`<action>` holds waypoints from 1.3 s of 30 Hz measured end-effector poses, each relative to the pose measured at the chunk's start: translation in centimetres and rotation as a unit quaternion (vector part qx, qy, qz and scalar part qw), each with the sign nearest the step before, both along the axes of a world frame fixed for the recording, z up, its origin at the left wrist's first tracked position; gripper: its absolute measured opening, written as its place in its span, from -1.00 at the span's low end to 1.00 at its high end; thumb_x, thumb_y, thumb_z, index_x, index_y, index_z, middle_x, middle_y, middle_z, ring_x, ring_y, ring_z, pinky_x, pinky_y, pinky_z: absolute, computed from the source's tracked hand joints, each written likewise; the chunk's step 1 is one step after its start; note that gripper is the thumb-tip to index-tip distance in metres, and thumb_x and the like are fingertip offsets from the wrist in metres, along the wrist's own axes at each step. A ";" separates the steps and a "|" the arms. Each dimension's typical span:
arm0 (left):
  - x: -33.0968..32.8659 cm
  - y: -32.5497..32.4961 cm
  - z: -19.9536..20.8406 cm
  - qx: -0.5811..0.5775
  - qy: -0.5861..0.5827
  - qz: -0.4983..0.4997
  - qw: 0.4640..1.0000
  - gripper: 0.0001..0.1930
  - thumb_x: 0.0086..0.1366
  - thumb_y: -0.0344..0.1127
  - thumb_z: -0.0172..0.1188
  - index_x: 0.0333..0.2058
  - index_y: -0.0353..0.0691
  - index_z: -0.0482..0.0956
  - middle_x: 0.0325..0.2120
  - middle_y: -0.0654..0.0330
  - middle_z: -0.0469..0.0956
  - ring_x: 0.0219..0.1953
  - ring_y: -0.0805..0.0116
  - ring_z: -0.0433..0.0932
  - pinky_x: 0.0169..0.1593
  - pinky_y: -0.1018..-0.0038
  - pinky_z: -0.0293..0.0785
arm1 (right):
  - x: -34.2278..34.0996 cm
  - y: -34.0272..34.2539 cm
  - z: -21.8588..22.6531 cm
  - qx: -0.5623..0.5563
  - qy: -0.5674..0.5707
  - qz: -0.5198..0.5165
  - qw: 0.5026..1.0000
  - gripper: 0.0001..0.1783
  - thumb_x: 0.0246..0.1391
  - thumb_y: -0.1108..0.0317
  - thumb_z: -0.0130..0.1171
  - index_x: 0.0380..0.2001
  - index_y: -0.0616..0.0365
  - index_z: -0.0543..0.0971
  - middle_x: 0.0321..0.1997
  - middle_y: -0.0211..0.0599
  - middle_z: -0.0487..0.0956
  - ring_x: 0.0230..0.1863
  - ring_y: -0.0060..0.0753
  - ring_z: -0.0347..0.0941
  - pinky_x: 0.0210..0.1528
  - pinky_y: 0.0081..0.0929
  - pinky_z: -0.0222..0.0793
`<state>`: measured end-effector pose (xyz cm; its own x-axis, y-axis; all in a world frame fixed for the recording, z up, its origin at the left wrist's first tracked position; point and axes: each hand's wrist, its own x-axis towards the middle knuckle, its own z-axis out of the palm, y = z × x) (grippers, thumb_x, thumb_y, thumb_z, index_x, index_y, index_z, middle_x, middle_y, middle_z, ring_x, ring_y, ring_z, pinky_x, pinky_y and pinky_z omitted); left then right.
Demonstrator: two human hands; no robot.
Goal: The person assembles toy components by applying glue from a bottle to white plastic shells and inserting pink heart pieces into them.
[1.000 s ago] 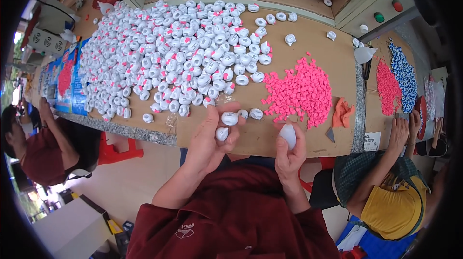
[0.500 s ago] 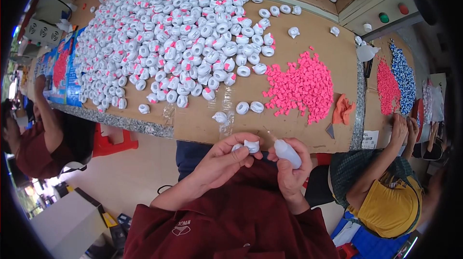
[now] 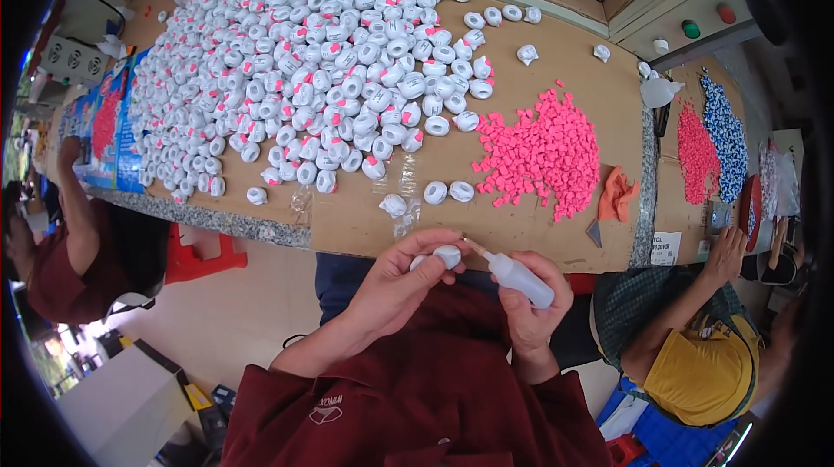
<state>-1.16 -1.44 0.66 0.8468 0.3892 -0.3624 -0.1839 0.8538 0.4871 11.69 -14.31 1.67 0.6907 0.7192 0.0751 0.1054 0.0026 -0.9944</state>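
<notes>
White pieces (image 3: 447, 256), partly hidden within the left hand (image 3: 398, 281)

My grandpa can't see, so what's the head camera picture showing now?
A person's left hand holds small white pieces, while the right hand holds a pale bottle, its thin tip near them. Beyond, a heap of white pieces and a pink pile lie on brown cardboard.

Held bottle (image 3: 521, 281) — one; pink heaps (image 3: 546, 154) — three.

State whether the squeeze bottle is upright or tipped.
Tipped: the squeeze bottle is held aslant in the right hand, its thin nozzle pointing toward the left hand.
</notes>
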 end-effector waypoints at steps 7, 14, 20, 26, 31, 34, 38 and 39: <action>-0.7 0.0 -1.4 -0.009 0.004 0.056 0.998 -0.68 0.29 -0.38 -0.01 0.01 -0.30 0.37 -0.15 0.10 0.48 -0.15 0.31 0.50 -0.01 0.42 0.44 | 0.9 -1.1 1.3 -0.032 -0.135 0.014 0.990 -0.52 -0.21 0.11 0.34 -0.36 0.37 0.57 -0.50 -0.19 0.54 -0.47 -0.45 0.46 -0.40 -0.63 0.30; -0.5 -0.1 -1.3 -0.024 0.021 0.059 0.998 -0.69 0.28 -0.41 -0.01 0.00 -0.31 0.38 -0.19 0.06 0.50 -0.14 0.25 0.51 -0.03 0.40 0.47 | 0.6 -0.7 1.4 -0.050 -0.129 0.008 0.990 -0.58 -0.22 0.18 0.33 -0.38 0.36 0.58 -0.54 -0.18 0.54 -0.53 -0.42 0.45 -0.44 -0.62 0.28; -0.5 -0.1 -1.5 -0.029 0.019 0.058 0.998 -0.69 0.27 -0.42 0.01 0.00 -0.32 0.39 -0.19 0.05 0.50 -0.14 0.24 0.51 -0.02 0.39 0.47 | 0.8 -0.5 1.2 -0.067 -0.122 0.018 0.990 -0.59 -0.22 0.20 0.32 -0.38 0.35 0.59 -0.59 -0.23 0.52 -0.57 -0.46 0.42 -0.49 -0.64 0.25; -0.4 0.1 -1.1 -0.037 0.008 0.064 0.997 -0.67 0.26 -0.44 0.04 0.00 -0.34 0.38 -0.18 0.07 0.50 -0.13 0.31 0.49 -0.01 0.46 0.43 | 1.2 -0.5 0.9 -0.018 -0.162 0.025 0.986 -0.65 -0.30 0.42 0.33 -0.33 0.31 0.58 -0.65 -0.28 0.47 -0.66 -0.51 0.34 -0.60 -0.63 0.19; -0.6 0.1 -1.1 -0.033 0.009 0.072 0.997 -0.66 0.25 -0.45 0.05 0.01 -0.32 0.38 -0.16 0.07 0.49 -0.11 0.27 0.49 0.01 0.44 0.42 | 1.3 -0.9 0.7 -0.032 -0.131 0.022 0.991 -0.66 -0.29 0.45 0.32 -0.33 0.32 0.57 -0.59 -0.30 0.51 -0.58 -0.55 0.40 -0.51 -0.65 0.27; -0.7 0.2 -1.0 -0.009 0.026 0.069 0.997 -0.64 0.23 -0.48 0.07 0.02 -0.32 0.37 -0.16 0.08 0.49 -0.11 0.28 0.49 0.01 0.44 0.42 | 1.2 -0.9 0.3 -0.043 0.017 -0.054 0.997 -0.66 -0.27 0.53 0.30 -0.30 0.34 0.55 -0.52 -0.34 0.54 -0.51 -0.58 0.44 -0.41 -0.64 0.34; -0.8 0.1 -0.8 0.020 0.044 0.046 0.998 -0.63 0.21 -0.50 0.08 0.02 -0.33 0.37 -0.17 0.09 0.49 -0.12 0.29 0.50 0.00 0.45 0.43 | 1.2 1.5 -0.3 0.016 0.068 -0.065 0.995 -0.62 -0.26 0.60 0.26 -0.24 0.32 0.50 -0.26 -0.20 0.53 -0.19 -0.49 0.43 -0.16 -0.61 0.32; -0.9 0.1 -0.9 0.032 0.048 0.047 0.997 -0.63 0.21 -0.51 0.08 0.02 -0.33 0.37 -0.18 0.10 0.50 -0.14 0.31 0.50 -0.02 0.46 0.43 | 1.7 1.8 -0.7 -0.013 -0.074 -0.034 0.997 -0.62 -0.28 0.61 0.26 -0.25 0.27 0.49 -0.21 -0.18 0.50 -0.10 -0.36 0.39 -0.09 -0.53 0.30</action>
<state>-2.01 -1.37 -0.27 0.7676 0.4907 -0.4122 -0.2117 0.8012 0.5596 13.39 -12.55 0.96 0.7202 0.6746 0.1616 0.2505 -0.0356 -0.9675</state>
